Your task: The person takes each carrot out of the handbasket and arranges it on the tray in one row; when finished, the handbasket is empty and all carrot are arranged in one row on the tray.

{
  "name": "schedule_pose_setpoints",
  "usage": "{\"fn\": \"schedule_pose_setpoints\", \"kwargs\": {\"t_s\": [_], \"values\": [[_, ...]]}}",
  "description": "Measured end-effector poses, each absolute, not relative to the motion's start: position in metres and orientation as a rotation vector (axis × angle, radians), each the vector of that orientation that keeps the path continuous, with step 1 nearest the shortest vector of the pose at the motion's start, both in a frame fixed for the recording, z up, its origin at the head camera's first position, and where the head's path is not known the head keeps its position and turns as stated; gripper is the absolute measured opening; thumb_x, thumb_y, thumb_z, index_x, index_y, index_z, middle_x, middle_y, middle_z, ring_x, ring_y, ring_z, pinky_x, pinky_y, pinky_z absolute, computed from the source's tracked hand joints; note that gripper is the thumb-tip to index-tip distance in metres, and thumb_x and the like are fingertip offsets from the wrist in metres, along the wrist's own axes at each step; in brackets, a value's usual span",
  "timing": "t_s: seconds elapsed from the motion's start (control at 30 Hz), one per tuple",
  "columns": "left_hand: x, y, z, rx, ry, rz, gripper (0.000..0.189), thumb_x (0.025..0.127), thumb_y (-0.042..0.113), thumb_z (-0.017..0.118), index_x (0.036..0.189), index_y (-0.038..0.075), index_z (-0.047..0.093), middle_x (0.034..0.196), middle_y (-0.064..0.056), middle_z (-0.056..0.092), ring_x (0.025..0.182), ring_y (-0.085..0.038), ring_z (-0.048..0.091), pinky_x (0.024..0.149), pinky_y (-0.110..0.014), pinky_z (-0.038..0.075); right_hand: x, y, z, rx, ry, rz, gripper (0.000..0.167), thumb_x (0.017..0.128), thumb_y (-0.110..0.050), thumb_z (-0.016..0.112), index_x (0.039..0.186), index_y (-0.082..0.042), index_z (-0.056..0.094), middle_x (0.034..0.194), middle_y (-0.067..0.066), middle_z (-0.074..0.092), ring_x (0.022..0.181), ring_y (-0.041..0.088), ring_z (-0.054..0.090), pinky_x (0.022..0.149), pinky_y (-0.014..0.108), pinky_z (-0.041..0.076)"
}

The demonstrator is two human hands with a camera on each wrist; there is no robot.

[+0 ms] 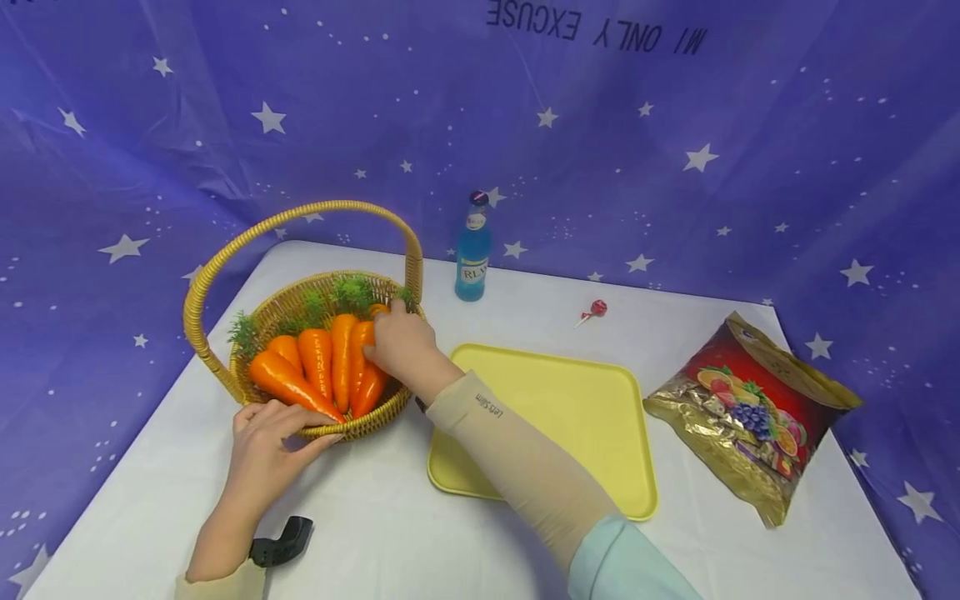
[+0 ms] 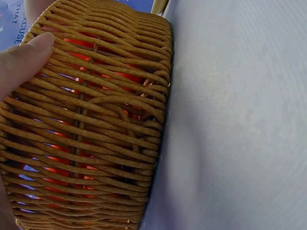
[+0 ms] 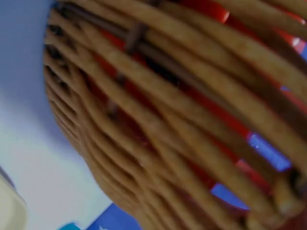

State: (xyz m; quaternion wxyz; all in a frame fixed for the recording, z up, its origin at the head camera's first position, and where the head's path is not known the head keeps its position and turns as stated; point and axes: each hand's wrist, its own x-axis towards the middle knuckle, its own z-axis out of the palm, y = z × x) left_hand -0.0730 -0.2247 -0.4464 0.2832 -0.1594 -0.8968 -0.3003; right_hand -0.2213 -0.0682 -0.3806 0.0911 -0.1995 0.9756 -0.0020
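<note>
A round wicker basket (image 1: 378,421) with a tall arched handle holds several orange carrots (image 1: 318,358) with green leafy tops. The left hand (image 1: 266,446) grips the basket's near rim; its thumb (image 2: 41,45) presses the outer weave in the left wrist view, while the other fingers lie over the rim. Reaching in across the right side, the right hand (image 1: 405,346) has its thumb and fingers curled at a carrot (image 1: 363,342) near the leafy end. Its fingertips are partly hidden among the carrots. Only the basket's outer weave (image 3: 158,110) fills the right wrist view, without the hand.
Right of the basket lies a yellow tray (image 1: 555,400), partly under the right forearm. A blue bottle (image 1: 472,258) stands at the back, with a red lollipop (image 1: 597,308) to its right. A red and gold snack bag (image 1: 757,408) lies at the table's right side.
</note>
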Motion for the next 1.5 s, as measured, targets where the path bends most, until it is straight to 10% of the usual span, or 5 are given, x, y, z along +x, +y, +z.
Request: {"fn": "schedule_pose_setpoints", "kwargs": {"t_s": [1.0,1.5], "values": [[-0.072,-0.224,-0.446,-0.400,-2.406,-0.809,0.030,0.057,0.018,0.091,0.083,0.021,0.076,0.074,0.014,0.065,0.070,-0.007,0.044,0.083,-0.045,0.024,-0.226,-0.053,-0.374,-0.675,2.954,-0.463,0.037,0.086,-0.044,0.067,0.104,-0.011,0.066,0.110,0.002,0.052,0.069,0.016,0.055,0.063,0.029,0.049],[-0.072,-0.225,-0.447,-0.419,-2.399,-0.806,0.030,0.057,0.017,0.089,0.084,0.023,0.076,0.074,0.015,0.064,0.071,-0.008,0.045,0.083,-0.046,0.023,-0.209,-0.018,-0.330,-0.762,2.873,-0.871,0.044,0.087,-0.041,0.068,0.120,-0.011,0.065,0.119,0.001,0.053,0.089,0.013,0.056,0.076,0.026,0.047]]}}
